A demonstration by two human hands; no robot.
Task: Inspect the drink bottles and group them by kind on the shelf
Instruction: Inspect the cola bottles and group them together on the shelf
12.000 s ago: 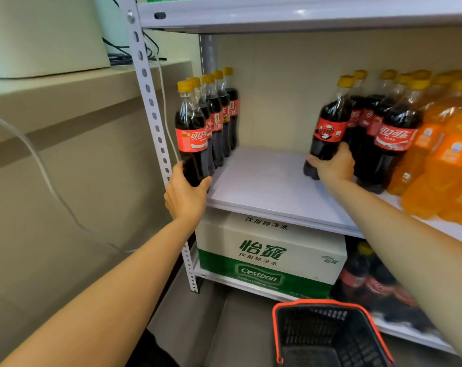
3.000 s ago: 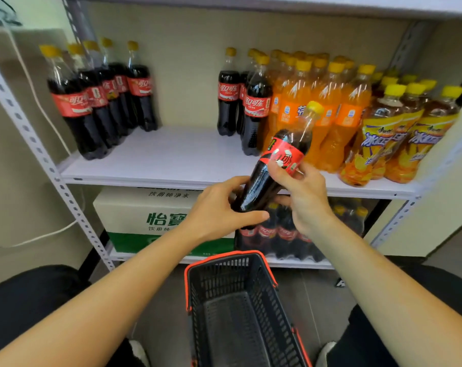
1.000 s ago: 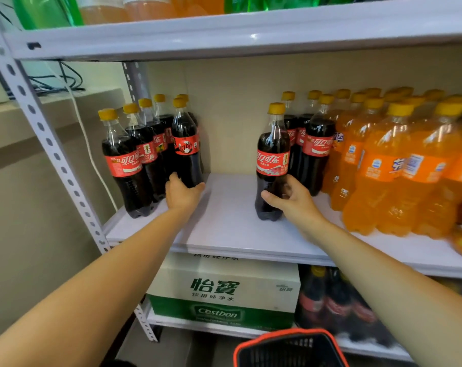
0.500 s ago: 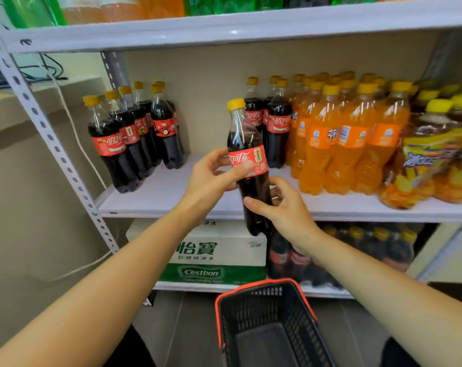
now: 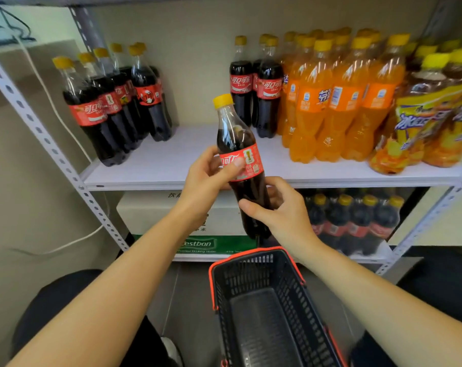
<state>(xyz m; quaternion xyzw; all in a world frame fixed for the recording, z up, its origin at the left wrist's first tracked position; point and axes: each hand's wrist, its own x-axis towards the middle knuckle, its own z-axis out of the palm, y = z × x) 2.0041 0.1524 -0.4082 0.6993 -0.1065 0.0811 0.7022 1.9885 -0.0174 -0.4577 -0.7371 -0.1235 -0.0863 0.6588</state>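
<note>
My left grip (image 5: 206, 176) curls round the red label and my right grip (image 5: 280, 210) round the lower body of a yellow-capped dark cola bottle (image 5: 235, 136), upright before the white shelf (image 5: 171, 165), mid-inspection; next, I judge, it should join the cola cluster (image 5: 113, 107) at left.

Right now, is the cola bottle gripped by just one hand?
No, the left hand grips the cola bottle at its label, the right hand lower down.
</note>
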